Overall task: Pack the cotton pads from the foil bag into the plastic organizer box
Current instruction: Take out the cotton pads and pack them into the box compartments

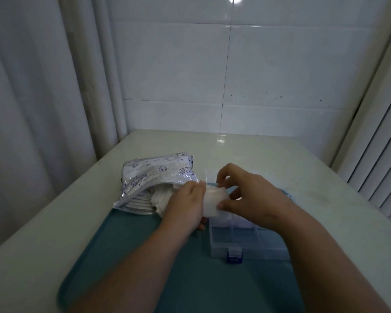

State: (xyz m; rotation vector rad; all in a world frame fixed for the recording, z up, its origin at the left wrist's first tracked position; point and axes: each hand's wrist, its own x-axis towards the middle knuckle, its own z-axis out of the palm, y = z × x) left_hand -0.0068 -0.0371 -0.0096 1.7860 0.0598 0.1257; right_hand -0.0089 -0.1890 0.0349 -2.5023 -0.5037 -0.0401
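A silver foil bag (pixel 158 175) printed with blue shells lies on its side at the left, its open mouth facing me with several white cotton pads (pixel 145 199) showing inside. My left hand (pixel 185 206) and my right hand (pixel 248 195) together hold a small stack of white cotton pads (pixel 215 199) just above the far end of the clear plastic organizer box (pixel 246 240). The left hand grips the stack's left side; the right thumb and fingers pinch its right edge. The box lies open, with empty compartments near me and a blue latch (pixel 234 256) at its front.
Bag and box rest on a teal tray (pixel 145 256) on a pale tabletop (pixel 325 199). A white tiled wall stands behind, curtains hang at the left, and a slatted panel runs along the right.
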